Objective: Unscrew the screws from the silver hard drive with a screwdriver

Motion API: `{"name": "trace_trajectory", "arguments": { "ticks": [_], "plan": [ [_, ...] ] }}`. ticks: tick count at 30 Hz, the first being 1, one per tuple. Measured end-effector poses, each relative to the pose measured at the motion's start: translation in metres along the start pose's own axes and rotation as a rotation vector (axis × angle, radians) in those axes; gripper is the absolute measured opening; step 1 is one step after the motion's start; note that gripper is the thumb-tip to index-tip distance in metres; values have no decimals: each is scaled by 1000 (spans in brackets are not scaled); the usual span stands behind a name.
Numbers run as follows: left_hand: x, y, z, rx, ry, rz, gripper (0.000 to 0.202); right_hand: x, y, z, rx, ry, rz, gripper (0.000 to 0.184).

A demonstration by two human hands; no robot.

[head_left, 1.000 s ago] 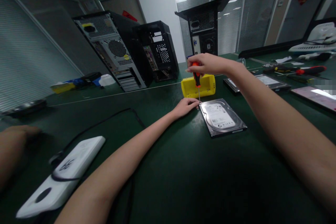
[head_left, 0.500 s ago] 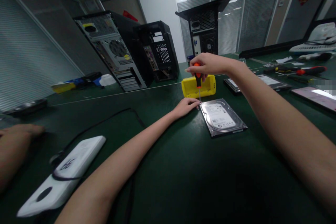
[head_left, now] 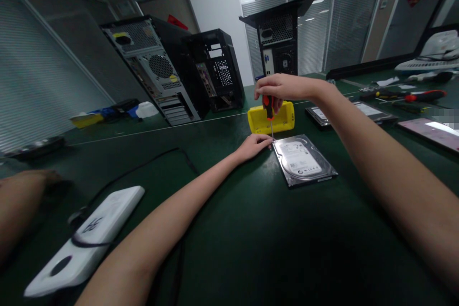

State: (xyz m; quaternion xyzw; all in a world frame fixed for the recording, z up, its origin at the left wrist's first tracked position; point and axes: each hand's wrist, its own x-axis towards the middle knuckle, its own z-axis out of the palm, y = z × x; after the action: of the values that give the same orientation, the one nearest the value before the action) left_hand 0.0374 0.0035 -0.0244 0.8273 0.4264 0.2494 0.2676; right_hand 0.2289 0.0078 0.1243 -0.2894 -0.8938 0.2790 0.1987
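Note:
A silver hard drive (head_left: 299,158) lies flat on the green table, its white label facing up. My left hand (head_left: 254,147) rests at its far left corner, fingers closed against the edge there; the fingertips are partly hidden. Above that corner my right hand (head_left: 274,90) is wrapped round the red and black handle of a screwdriver (head_left: 269,109). The screwdriver leans slightly, with its tip down at the drive's corner, close to my left fingertips. Just behind stands a yellow plastic case (head_left: 281,118).
Computer towers (head_left: 161,67) stand at the back. Another hard drive (head_left: 373,112), pliers (head_left: 426,96) and a phone (head_left: 430,132) lie to the right. On the left are a white power strip (head_left: 93,229), its black cable (head_left: 143,160) and another person's arm (head_left: 19,205).
My right hand has turned and shifted slightly left, tilting the screwdriver's handle a little. My left hand and the hard drive stay put. The other person's arm at the left has moved slightly.

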Motion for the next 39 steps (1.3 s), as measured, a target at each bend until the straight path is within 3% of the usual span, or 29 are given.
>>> {"name": "trace_trajectory", "arguments": {
  "ticks": [7, 15, 25, 34, 39],
  "plan": [
    [1, -1, 1, 0, 3, -7, 33, 2, 7, 2, -48, 71, -5, 27],
    [2, -4, 1, 0, 10, 20, 34, 4, 8, 3, -42, 44, -41, 27],
    [0, -1, 1, -11, 2, -2, 35, 6, 18, 4, -20, 103, 19, 35],
    [1, -4, 2, -4, 6, 11, 35, 6, 8, 1, 0, 38, 16, 25],
    [1, -4, 1, -6, 5, 24, 35, 6, 11, 4, -43, 98, -12, 24]
  ]
}}
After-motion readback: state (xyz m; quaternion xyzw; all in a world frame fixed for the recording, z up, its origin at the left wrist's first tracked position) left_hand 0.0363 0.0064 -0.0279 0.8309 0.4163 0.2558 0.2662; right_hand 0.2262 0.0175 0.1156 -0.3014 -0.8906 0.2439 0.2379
